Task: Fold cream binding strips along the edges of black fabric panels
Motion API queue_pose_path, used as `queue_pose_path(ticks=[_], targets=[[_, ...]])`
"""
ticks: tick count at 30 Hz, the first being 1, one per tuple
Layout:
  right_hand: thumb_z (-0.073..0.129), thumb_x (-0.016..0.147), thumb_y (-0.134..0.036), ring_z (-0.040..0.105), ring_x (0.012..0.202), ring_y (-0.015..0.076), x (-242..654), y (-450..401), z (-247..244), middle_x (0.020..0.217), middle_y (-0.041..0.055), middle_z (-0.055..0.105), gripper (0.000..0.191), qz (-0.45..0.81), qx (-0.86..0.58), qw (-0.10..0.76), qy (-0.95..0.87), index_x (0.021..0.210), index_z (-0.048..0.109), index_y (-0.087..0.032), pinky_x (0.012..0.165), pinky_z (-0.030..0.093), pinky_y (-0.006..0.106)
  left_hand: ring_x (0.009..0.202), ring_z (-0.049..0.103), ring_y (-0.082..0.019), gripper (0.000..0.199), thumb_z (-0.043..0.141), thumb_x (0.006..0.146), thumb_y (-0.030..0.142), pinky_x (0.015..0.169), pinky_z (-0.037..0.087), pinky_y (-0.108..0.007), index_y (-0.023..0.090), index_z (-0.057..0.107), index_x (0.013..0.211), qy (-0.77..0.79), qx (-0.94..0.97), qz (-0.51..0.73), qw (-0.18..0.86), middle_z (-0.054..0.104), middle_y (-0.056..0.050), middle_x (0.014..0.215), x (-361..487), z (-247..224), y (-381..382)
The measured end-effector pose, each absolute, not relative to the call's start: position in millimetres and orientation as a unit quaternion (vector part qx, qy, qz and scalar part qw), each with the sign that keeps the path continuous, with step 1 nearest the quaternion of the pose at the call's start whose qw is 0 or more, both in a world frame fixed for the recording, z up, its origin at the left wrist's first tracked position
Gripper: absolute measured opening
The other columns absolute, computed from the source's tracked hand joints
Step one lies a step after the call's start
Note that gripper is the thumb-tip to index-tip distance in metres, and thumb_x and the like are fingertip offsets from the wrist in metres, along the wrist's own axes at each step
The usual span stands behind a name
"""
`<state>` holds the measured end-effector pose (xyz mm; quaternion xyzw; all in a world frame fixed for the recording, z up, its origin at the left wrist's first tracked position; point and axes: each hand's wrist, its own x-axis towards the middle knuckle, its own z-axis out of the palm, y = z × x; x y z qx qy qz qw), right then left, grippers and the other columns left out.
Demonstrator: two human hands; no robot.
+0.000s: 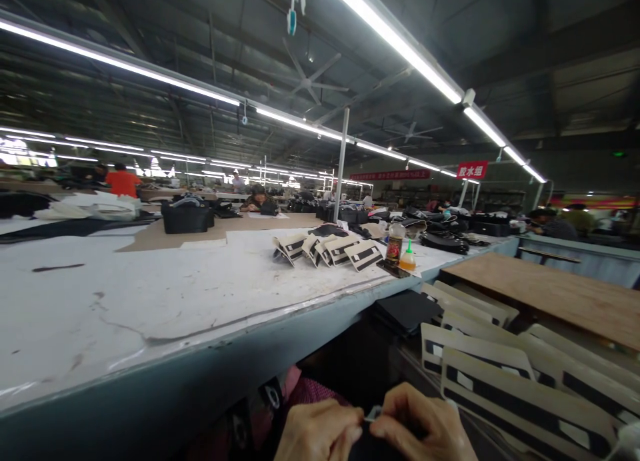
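Observation:
At the bottom centre, my left hand [320,429] and my right hand [417,424] are close together with fingers bent and pinching. Between them is a black piece [373,446], gripped by both hands near its upper edge. A small pale bit [373,414] shows between the fingertips; what it is cannot be made out. To the right of my right hand lie several cream panels [520,394] with black strips and small white patches. A stack of black sheets [407,311] rests just above and behind my hands.
The white worktable [150,288] spans the left and middle. On it stand more striped panels [343,249], a dark-labelled bottle [395,244], an orange glue bottle [408,258] and a black bag [186,216]. A brown board [545,291] lies right. People sit farther back.

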<state>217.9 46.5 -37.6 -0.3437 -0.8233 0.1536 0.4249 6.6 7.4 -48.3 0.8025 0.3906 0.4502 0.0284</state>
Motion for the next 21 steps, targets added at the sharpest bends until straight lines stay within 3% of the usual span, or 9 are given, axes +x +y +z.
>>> queue_pose_path(ticks=[3,6,10,13,15,17,18,19,21], targets=[[0.072,0.091,-0.056,0.075,0.062,0.0178,222,39,-29,0.071,0.001,0.078,0.035,0.267,-0.329,0.439,-0.793,0.083,0.074,-0.022,0.059,0.058,0.021,0.059,0.075,-0.013,0.029,0.052,0.098,0.013,0.056,0.053,-0.016,0.021,0.079,0.092,0.402,0.792,0.458,0.038,0.077,-0.002,0.071,3,-45,2],[0.076,0.087,-0.058,0.079,0.084,0.022,226,28,-24,0.091,0.003,0.083,0.036,0.301,-0.306,0.457,-0.779,0.11,0.075,-0.03,0.078,0.063,0.028,0.067,0.077,-0.012,0.026,0.056,0.097,0.009,0.066,0.057,-0.015,0.023,0.078,0.102,0.406,0.78,0.473,0.047,0.079,-0.001,0.081,-4,-42,-3],[0.077,0.085,-0.053,0.076,0.09,0.0188,237,20,-18,0.117,0.0006,0.078,0.07,0.249,-0.232,0.486,-0.805,0.148,0.045,-0.056,0.08,0.062,0.03,0.076,0.079,-0.011,0.023,0.06,0.098,0.011,0.077,0.059,-0.012,0.021,0.076,0.111,0.388,0.787,0.478,0.032,0.081,0.0,0.088,-14,-38,-2],[0.072,0.093,-0.049,0.071,0.08,0.0136,244,20,-8,0.131,0.0026,0.066,0.08,0.22,-0.202,0.494,-0.817,0.156,0.025,-0.059,0.077,0.062,0.029,0.086,0.081,-0.011,0.022,0.063,0.098,0.012,0.08,0.058,-0.01,0.021,0.075,0.113,0.39,0.785,0.481,0.0,0.082,-0.001,0.098,-20,-36,-1],[0.072,0.095,-0.044,0.069,0.078,0.013,247,19,2,0.128,0.004,0.064,0.066,0.176,-0.261,0.467,-0.826,0.153,0.041,-0.048,0.076,0.061,0.028,0.089,0.081,-0.012,0.022,0.064,0.097,0.014,0.085,0.058,-0.011,0.022,0.074,0.115,0.395,0.781,0.482,-0.024,0.083,-0.001,0.102,-23,-35,0],[0.073,0.096,-0.033,0.069,0.078,0.0142,246,18,11,0.113,0.0033,0.068,0.03,0.128,-0.325,0.397,-0.849,0.126,0.068,-0.032,0.074,0.058,0.026,0.09,0.081,-0.013,0.02,0.065,0.097,0.015,0.092,0.057,-0.013,0.021,0.075,0.113,0.397,0.78,0.481,-0.048,0.083,-0.002,0.101,-26,-33,1],[0.072,0.097,-0.028,0.068,0.078,0.0145,246,18,16,0.105,0.0024,0.068,0.012,0.111,-0.342,0.36,-0.861,0.108,0.074,-0.027,0.072,0.057,0.025,0.09,0.081,-0.014,0.019,0.065,0.097,0.015,0.093,0.057,-0.013,0.02,0.075,0.113,0.395,0.781,0.48,-0.06,0.083,-0.003,0.1,-27,-32,1],[0.071,0.097,-0.023,0.068,0.077,0.0147,245,18,21,0.098,0.0016,0.068,0.004,0.1,-0.346,0.333,-0.871,0.095,0.075,-0.023,0.07,0.056,0.025,0.089,0.082,-0.014,0.018,0.065,0.097,0.015,0.093,0.057,-0.014,0.018,0.076,0.112,0.391,0.783,0.479,-0.068,0.083,-0.004,0.099,-29,-30,1],[0.07,0.096,-0.017,0.068,0.08,0.0153,244,20,29,0.095,0.0016,0.067,0.013,0.09,-0.339,0.314,-0.882,0.084,0.074,-0.021,0.071,0.055,0.024,0.085,0.082,-0.014,0.018,0.066,0.097,0.016,0.089,0.058,-0.013,0.017,0.076,0.112,0.384,0.791,0.472,-0.066,0.082,-0.006,0.098,-31,-25,1]])
